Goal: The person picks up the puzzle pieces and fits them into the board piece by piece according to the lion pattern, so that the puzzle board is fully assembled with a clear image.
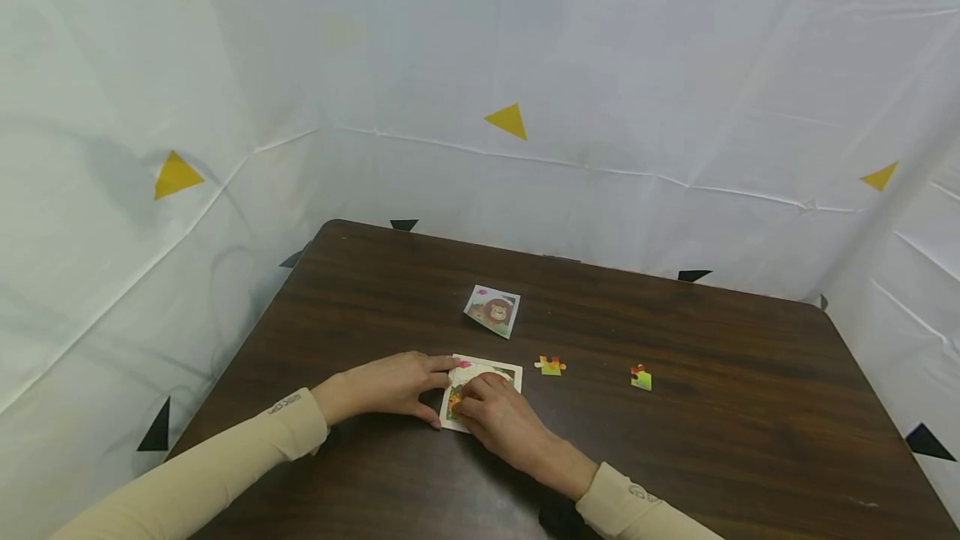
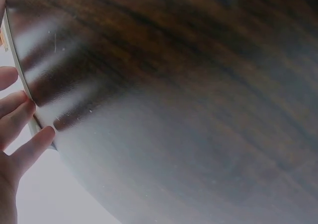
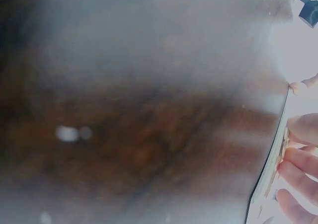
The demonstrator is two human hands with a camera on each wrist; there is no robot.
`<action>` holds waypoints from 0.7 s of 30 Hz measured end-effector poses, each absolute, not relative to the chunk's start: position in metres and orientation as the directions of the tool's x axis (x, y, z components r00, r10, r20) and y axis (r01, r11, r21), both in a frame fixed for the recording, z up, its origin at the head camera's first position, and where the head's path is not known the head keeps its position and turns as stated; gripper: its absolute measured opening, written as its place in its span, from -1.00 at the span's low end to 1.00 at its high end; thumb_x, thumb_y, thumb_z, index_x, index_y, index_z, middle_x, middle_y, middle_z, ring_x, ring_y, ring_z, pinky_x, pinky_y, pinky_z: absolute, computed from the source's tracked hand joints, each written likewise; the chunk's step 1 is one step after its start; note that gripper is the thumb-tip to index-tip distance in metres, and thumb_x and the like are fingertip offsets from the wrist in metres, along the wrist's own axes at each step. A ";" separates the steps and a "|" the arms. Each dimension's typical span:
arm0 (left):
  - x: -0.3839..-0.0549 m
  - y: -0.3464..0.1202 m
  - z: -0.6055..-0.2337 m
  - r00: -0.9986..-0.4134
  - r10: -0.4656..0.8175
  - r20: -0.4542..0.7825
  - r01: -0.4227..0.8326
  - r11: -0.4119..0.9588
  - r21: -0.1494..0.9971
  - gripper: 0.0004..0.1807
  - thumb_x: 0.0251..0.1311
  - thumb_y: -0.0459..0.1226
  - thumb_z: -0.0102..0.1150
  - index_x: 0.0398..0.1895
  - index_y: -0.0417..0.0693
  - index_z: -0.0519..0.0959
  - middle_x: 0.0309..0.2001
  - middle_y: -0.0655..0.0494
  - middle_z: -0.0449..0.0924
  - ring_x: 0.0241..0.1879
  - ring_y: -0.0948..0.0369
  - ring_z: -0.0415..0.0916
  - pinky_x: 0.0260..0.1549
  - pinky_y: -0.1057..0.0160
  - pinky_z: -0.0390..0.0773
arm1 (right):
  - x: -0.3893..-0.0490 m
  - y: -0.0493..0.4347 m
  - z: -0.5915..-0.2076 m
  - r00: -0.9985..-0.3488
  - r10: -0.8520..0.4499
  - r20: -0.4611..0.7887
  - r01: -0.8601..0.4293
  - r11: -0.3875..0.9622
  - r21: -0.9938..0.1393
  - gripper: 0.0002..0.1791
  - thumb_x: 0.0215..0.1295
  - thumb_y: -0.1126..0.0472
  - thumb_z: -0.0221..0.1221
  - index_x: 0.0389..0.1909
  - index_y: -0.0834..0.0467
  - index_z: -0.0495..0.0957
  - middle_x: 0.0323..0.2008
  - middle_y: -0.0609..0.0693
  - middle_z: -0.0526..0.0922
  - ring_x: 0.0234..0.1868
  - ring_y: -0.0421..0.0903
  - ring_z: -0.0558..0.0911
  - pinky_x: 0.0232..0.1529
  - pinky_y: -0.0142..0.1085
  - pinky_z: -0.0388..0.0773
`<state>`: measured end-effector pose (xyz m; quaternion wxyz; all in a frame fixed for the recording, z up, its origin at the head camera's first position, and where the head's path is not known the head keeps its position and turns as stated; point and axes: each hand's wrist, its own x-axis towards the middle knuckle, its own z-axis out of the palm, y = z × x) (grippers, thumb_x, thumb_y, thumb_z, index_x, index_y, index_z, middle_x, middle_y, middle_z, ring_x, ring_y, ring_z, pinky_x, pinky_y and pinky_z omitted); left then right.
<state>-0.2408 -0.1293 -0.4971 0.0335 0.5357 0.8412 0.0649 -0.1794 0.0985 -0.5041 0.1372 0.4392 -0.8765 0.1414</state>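
A small pale puzzle board with a printed picture lies on the dark wooden table. Along its left edge my left hand rests with fingers spread, forefinger at the upper left corner and thumb near the lower left. My right hand reaches over the board from the lower right, its fingertips pressing on the surface and covering part of the picture. In the right wrist view, fingers touch the board; any piece beneath them is hidden. Two loose puzzle pieces lie to the right.
Behind the board lies a picture card showing a lion, one corner slightly lifted. The brown table has rounded corners and meets white sheeting at the back and sides. Yellow and black triangles mark the sheeting.
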 end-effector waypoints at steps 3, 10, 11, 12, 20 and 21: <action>-0.241 -0.129 -0.497 -0.429 0.903 0.008 0.894 0.423 0.147 -0.34 0.06 0.23 0.22 0.11 0.01 0.54 0.34 -0.02 0.34 0.10 0.16 0.52 0.07 0.13 0.50 | -0.180 0.099 -0.506 -0.555 -0.739 0.381 -0.820 0.563 -0.102 -0.89 0.12 0.22 0.38 -0.31 0.03 0.70 -0.26 -0.11 0.55 -0.09 -0.10 0.50 0.05 -0.16 0.46; -0.240 -0.129 -0.496 -0.436 0.900 -0.003 0.889 0.431 0.154 -0.36 0.05 0.22 0.24 0.09 0.01 0.55 0.34 -0.02 0.34 0.09 0.16 0.52 0.07 0.13 0.50 | -0.178 0.098 -0.506 -0.551 -0.745 0.376 -0.822 0.563 -0.090 -0.92 0.17 0.21 0.35 -0.30 0.03 0.70 -0.27 -0.11 0.53 -0.08 -0.08 0.50 0.06 -0.14 0.46; -0.240 -0.129 -0.496 -0.435 0.900 -0.003 0.889 0.430 0.154 -0.36 0.05 0.21 0.24 0.08 0.01 0.55 0.34 -0.02 0.34 0.09 0.16 0.53 0.07 0.14 0.50 | -0.178 0.098 -0.506 -0.552 -0.745 0.375 -0.821 0.564 -0.086 -0.92 0.17 0.21 0.34 -0.30 0.02 0.70 -0.26 -0.12 0.53 -0.08 -0.08 0.50 0.06 -0.14 0.46; -0.240 -0.129 -0.496 -0.434 0.901 -0.003 0.890 0.429 0.155 -0.35 0.06 0.21 0.24 0.09 0.00 0.55 0.34 -0.02 0.34 0.09 0.15 0.53 0.06 0.14 0.51 | -0.178 0.097 -0.506 -0.552 -0.746 0.372 -0.820 0.566 -0.082 -0.93 0.18 0.20 0.33 -0.30 0.02 0.70 -0.26 -0.12 0.54 -0.07 -0.07 0.51 0.06 -0.14 0.45; -0.241 -0.129 -0.496 -0.410 0.912 0.024 0.902 0.402 0.155 -0.34 0.04 0.19 0.27 0.10 -0.03 0.55 0.31 -0.07 0.37 0.06 0.11 0.55 0.01 0.12 0.54 | -0.175 0.096 -0.505 -0.567 -0.761 0.315 -0.807 0.590 -0.027 -0.95 0.25 0.16 0.27 -0.30 -0.01 0.67 -0.24 -0.13 0.53 -0.08 -0.09 0.52 0.02 -0.13 0.45; -0.241 -0.129 -0.497 -0.409 0.912 0.025 0.903 0.401 0.153 -0.33 0.04 0.20 0.27 0.10 -0.03 0.55 0.31 -0.07 0.37 0.06 0.12 0.55 0.01 0.12 0.54 | -0.174 0.096 -0.505 -0.567 -0.762 0.313 -0.806 0.592 -0.020 -0.95 0.25 0.16 0.27 -0.29 -0.01 0.67 -0.24 -0.14 0.53 -0.09 -0.10 0.52 0.00 -0.13 0.46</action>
